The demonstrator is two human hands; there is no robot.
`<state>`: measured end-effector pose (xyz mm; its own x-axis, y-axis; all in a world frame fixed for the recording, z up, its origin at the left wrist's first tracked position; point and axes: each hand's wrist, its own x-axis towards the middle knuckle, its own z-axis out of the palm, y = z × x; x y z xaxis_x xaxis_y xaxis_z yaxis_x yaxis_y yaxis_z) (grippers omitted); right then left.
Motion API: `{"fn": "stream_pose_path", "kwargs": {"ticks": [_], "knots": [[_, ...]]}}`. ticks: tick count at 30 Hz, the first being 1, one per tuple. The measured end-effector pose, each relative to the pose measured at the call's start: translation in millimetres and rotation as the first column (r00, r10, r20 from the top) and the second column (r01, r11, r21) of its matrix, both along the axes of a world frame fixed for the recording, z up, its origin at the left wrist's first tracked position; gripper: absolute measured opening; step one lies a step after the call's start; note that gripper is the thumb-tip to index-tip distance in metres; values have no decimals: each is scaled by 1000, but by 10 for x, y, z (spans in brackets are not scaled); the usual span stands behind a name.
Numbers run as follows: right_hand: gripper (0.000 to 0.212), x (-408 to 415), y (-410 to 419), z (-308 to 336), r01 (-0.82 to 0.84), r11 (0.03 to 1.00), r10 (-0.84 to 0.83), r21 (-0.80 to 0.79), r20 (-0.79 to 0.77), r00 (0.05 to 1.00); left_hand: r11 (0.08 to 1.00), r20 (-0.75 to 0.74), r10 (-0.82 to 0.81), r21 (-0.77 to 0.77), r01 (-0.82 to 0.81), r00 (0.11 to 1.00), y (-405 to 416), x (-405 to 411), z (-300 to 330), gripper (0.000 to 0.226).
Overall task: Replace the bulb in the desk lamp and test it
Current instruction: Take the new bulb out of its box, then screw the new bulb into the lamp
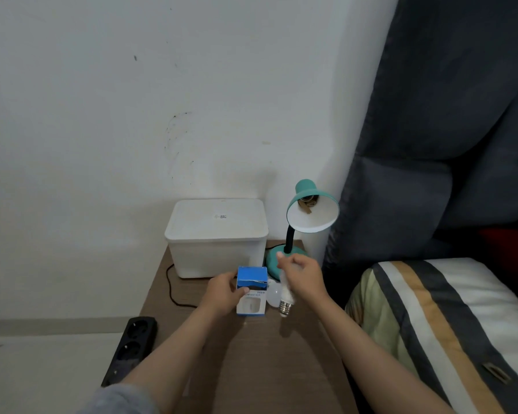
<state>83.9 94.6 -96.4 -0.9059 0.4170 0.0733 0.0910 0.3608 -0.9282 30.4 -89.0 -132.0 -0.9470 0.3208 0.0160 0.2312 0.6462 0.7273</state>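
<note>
A teal desk lamp (311, 210) stands at the back right of the wooden side table (251, 354), its shade tilted toward me with no bulb visible in the socket. My left hand (222, 294) grips a blue and white bulb box (251, 291) standing on the table. My right hand (302, 276) holds a white bulb (285, 300) by its glass end, screw base pointing down, just right of the box. Another white bulb (273, 292) lies on the table between the box and the held bulb.
A white lidded plastic bin (217, 237) sits at the table's back left. A black cord (171, 291) runs off the left edge. A black power strip (132, 345) lies on the floor at left. A bed with a striped cover (446, 324) and dark headboard is at right.
</note>
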Motion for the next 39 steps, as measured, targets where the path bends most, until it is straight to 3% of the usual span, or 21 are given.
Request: {"fn": "stream_pose_path", "kwargs": {"ticks": [4,7,12,18,25,29,32,35,39], "knots": [[4,15,-42,-52,-58,985,53,159,37,998,1000,-28,-2,18,2,1000,10,10,-41,36],[18,39,-107,-80,-109,957,91,270,77,993,998,-104,-14,54,19,995,10,32,-78,36],[30,6,-188,-127,-133,928,84,349,150,985,992,-169,28,130,-6,985,2,108,-101,60],[19,-36,-249,-182,-122,892,52,434,168,984,991,-205,37,136,-9,978,-6,124,-131,33],[19,15,-300,-178,-118,866,43,485,163,986,993,-212,49,111,-26,976,-4,115,-152,31],[18,47,-250,-97,-133,936,95,327,129,987,999,-237,22,53,-10,971,1,118,-144,33],[22,74,-98,52,-171,984,160,55,161,974,999,-245,19,50,-7,969,1,130,-91,34],[34,111,142,201,-161,975,186,-150,167,968,995,-275,15,99,13,961,26,99,27,34],[18,245,396,409,-147,955,177,-259,99,979,988,-352,-14,142,68,936,168,63,333,35]]}}
